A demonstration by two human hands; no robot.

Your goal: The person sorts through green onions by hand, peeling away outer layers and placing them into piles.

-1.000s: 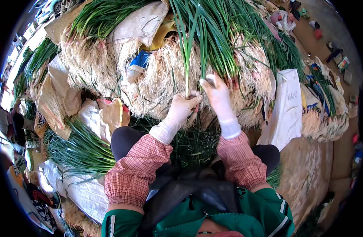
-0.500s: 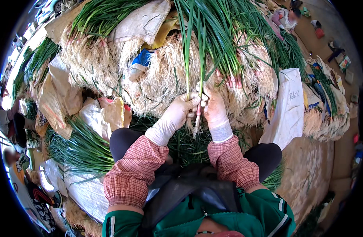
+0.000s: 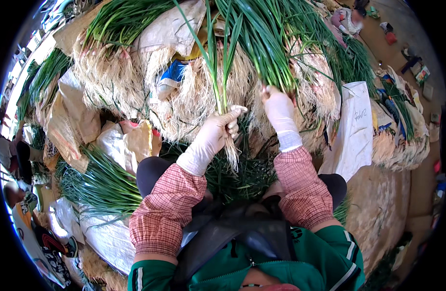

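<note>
My gloved left hand point(image 3: 214, 136) is closed around a few green garlic stalks point(image 3: 223, 92). Their leaves point away from me, and their pale roots point(image 3: 231, 154) hang below the fist. To the right, my gloved right hand point(image 3: 280, 109) has its fingers curled at the lower ends of a loose bundle of green garlic point(image 3: 266, 48) on the pile. How many stalks those fingers grip is hidden. Long, dry, straw-coloured roots point(image 3: 198, 102) of stacked garlic fill the space beyond both hands.
Cut green leaves point(image 3: 237, 179) lie between my knees. More greens point(image 3: 106, 179) rest at my left beside crumpled sacks point(image 3: 72, 121). A white sack point(image 3: 351, 128) hangs at the right of the pile. Another person point(image 3: 346, 22) sits at the far right.
My right hand has left the stalks at my left hand and moved right and away to the bundle. The left hand has shifted slightly left, with its stalks fanned apart.
</note>
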